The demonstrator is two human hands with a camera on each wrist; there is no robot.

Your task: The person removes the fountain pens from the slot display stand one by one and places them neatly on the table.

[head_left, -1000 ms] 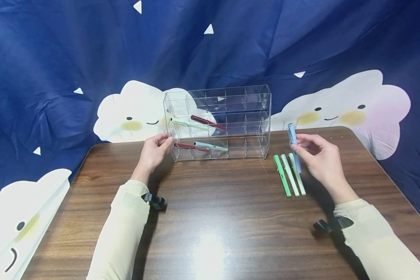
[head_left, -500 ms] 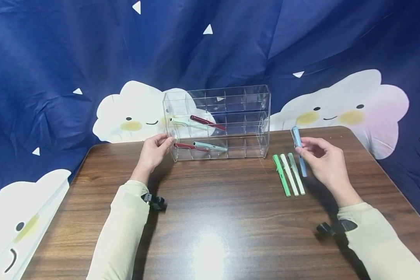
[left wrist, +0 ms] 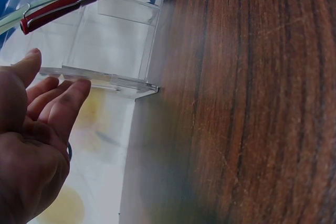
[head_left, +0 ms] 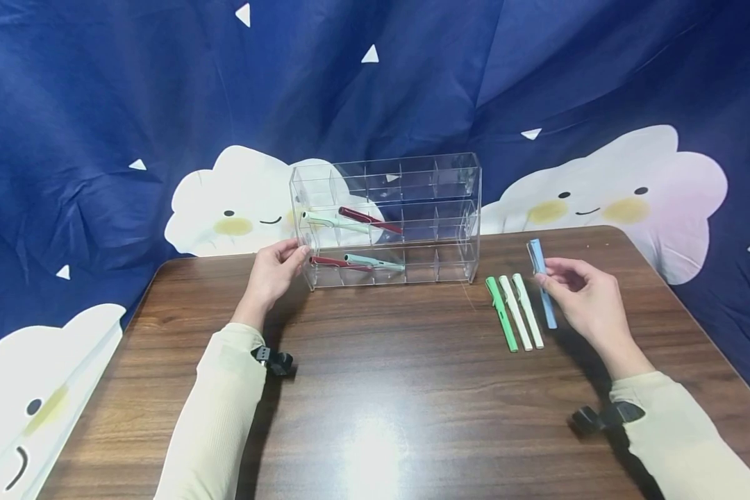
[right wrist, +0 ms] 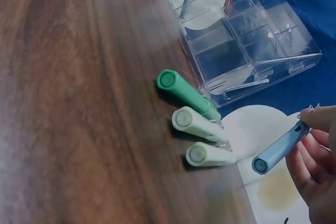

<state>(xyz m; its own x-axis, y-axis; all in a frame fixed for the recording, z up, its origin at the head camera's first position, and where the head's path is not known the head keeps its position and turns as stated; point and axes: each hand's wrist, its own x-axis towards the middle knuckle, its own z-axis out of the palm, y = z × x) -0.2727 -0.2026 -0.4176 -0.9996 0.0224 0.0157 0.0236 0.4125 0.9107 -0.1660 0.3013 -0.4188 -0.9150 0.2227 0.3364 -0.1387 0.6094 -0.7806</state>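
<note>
My right hand pinches a blue pen by its clip end, between thumb and fingers. The pen leans over the table, its lower end to the right of a row of three pens: a green pen, a pale green pen and another pale pen. At the left end of a clear plastic pen organizer, my left hand holds the side edge, thumb in front. Inside lie a pale green pen, a dark red pen, a red pen and a light blue pen.
The organizer stands near the back of the brown wooden table, its tiers divided into several compartments. Behind hangs a dark blue curtain printed with white clouds. A small dark camera is strapped to each wrist.
My right hand has moved right and toward the front with the blue pen, away from the pale pens. The left hand stays at the organizer.
</note>
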